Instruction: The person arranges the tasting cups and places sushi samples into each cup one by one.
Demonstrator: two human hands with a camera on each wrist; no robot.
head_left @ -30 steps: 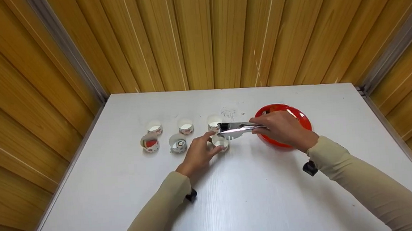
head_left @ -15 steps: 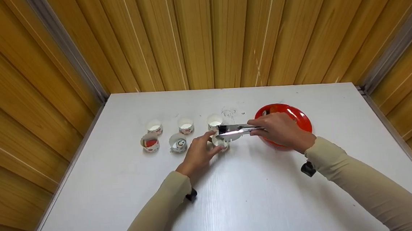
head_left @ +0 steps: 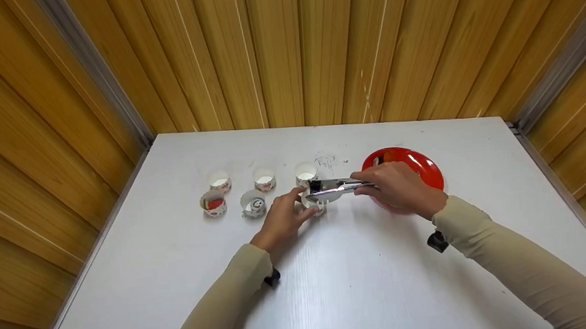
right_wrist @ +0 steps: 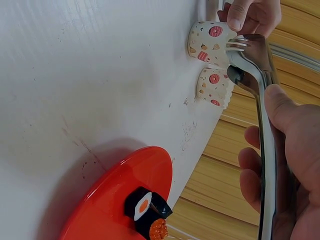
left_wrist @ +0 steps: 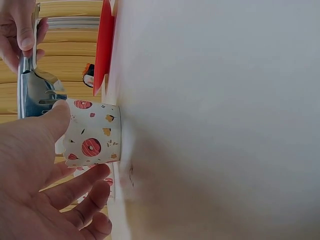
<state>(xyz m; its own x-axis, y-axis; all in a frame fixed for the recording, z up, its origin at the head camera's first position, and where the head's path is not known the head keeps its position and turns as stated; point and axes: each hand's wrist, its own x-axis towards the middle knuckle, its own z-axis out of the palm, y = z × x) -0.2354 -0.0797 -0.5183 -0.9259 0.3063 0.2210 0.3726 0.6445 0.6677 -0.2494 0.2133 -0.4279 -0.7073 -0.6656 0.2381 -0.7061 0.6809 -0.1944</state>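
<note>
Six cups (head_left: 265, 183), one tongs (head_left: 337, 186), one plate (head_left: 431, 171)

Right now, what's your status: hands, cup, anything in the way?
Left hand holds cup. Right hand grips tongs, head at cup's top. No obstruction seen.

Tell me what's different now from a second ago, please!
The right hand and the tongs it holds shifted slightly left and down in the head view. Nothing was visibly grabbed or let go. The left hand stayed on its paper cup; the red plate and other cups stayed put.
</note>
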